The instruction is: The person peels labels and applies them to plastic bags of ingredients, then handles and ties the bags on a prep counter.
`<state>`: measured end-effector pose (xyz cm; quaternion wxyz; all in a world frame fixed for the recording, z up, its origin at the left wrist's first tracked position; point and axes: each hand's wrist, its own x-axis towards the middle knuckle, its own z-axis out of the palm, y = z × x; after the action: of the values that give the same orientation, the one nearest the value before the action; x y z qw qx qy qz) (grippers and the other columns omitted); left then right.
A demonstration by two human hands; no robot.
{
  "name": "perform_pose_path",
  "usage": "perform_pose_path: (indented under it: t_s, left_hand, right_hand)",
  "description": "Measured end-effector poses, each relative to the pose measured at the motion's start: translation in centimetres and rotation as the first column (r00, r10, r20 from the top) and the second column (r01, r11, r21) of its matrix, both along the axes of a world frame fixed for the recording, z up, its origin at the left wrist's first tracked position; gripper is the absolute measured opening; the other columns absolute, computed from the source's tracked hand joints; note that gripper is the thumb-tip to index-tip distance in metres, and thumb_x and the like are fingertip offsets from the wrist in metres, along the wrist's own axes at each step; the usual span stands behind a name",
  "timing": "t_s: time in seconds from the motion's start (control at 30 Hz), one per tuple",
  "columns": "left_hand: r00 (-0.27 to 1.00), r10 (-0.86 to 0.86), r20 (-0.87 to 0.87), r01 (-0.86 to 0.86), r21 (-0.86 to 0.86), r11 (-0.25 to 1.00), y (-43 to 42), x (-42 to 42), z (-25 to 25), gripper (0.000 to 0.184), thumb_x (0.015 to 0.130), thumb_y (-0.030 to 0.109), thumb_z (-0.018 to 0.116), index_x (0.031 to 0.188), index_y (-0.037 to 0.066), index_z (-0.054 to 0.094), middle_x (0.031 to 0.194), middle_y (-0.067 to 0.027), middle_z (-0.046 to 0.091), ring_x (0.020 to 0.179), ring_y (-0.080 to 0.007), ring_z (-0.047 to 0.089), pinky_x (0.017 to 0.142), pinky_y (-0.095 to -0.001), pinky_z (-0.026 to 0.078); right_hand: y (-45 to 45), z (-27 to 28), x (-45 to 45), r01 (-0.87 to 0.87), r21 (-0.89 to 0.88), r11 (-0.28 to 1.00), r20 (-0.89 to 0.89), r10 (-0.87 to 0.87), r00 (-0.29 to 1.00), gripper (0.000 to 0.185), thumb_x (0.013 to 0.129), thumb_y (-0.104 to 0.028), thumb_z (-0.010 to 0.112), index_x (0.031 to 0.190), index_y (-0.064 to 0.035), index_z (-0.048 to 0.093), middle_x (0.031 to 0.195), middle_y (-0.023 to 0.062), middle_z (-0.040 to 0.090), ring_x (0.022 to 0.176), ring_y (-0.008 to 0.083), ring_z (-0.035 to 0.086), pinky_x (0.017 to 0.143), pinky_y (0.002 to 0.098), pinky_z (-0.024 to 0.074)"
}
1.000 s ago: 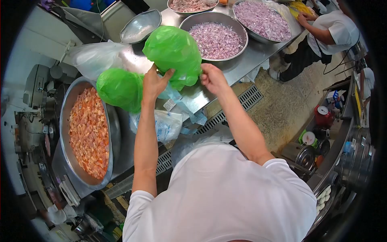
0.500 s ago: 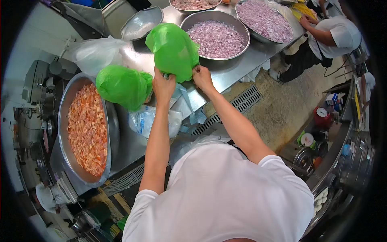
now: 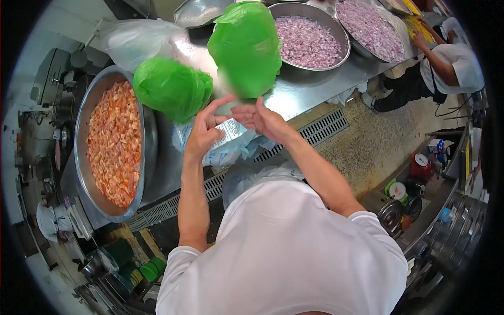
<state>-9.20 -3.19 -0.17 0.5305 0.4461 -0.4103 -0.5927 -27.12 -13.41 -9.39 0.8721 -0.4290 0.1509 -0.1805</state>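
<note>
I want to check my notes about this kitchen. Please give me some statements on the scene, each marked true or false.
1. The right hand is clenched into a fist. False: its fingers are extended.
2. Two green bags are in view. True.
3. The large basin holds flour. False: it holds orange-coloured chopped pieces.
4. A pan beyond the right hand holds pale purple chopped pieces. True.
5. The person's own shirt is black. False: it is white.
</note>
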Motion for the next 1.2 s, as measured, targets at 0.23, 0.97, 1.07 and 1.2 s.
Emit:
perform_pose_path:
  t_s: [0.23, 0.97, 1.07, 1.2]
  left_hand:
    - [0.982, -0.004, 0.187, -0.032, 0.190, 0.981, 2.9, 2.6, -1.5, 0.061, 0.077, 0.005, 0.064, 0.136, -0.001, 0.052, 0.087, -0.0056, 0.069, 0.073, -0.0067, 0.059, 0.062, -0.0221, 0.044]
    - [0.943, 0.257, 0.210, -0.305, 0.246, 0.920, 4.9, -0.7, -1.7, 0.021, 0.083, 0.009, 0.063, 0.099, -0.002, 0.071, 0.079, 0.0026, 0.064, 0.066, -0.0035, 0.052, 0.057, -0.0226, 0.040]
    - [0.943, 0.251, 0.220, -0.302, 0.242, 0.922, 5.2, -0.6, -1.3, 0.021, 0.083, 0.009, 0.063, 0.100, -0.002, 0.071, 0.079, 0.0031, 0.064, 0.066, -0.0035, 0.052, 0.058, -0.0228, 0.039]
    - [0.943, 0.250, 0.218, -0.298, 0.226, 0.927, 5.5, -0.4, -1.2, 0.022, 0.083, 0.008, 0.062, 0.100, -0.002, 0.071, 0.078, 0.0028, 0.064, 0.068, -0.0038, 0.053, 0.059, -0.0231, 0.040]
  right_hand:
    - [0.3, 0.6, -1.8, -0.013, -0.278, 0.960, -0.232, -0.054, 0.971, 0.017, 0.089, -0.019, 0.073, 0.097, -0.0053, 0.067, 0.086, -0.0018, 0.066, 0.081, 0.0067, 0.057, 0.075, 0.0254, 0.0462]
    - [4.5, 6.7, 0.3, 0.048, -0.925, 0.377, -0.118, -0.405, 0.906, 0.015, 0.082, -0.011, 0.072, 0.091, -0.0004, 0.068, 0.079, 0.0152, 0.064, 0.072, 0.0350, 0.062, 0.065, 0.0437, 0.0478]
    - [4.3, 6.9, 0.3, 0.037, -0.928, 0.370, -0.113, -0.375, 0.920, 0.012, 0.085, -0.009, 0.070, 0.092, 0.0004, 0.069, 0.080, 0.0151, 0.066, 0.072, 0.0332, 0.064, 0.065, 0.0411, 0.0493]
    - [4.3, 7.3, 0.5, 0.061, -0.904, 0.423, -0.096, -0.340, 0.936, 0.011, 0.083, -0.007, 0.067, 0.088, 0.0025, 0.069, 0.079, 0.0171, 0.066, 0.071, 0.0352, 0.063, 0.065, 0.0425, 0.0497]
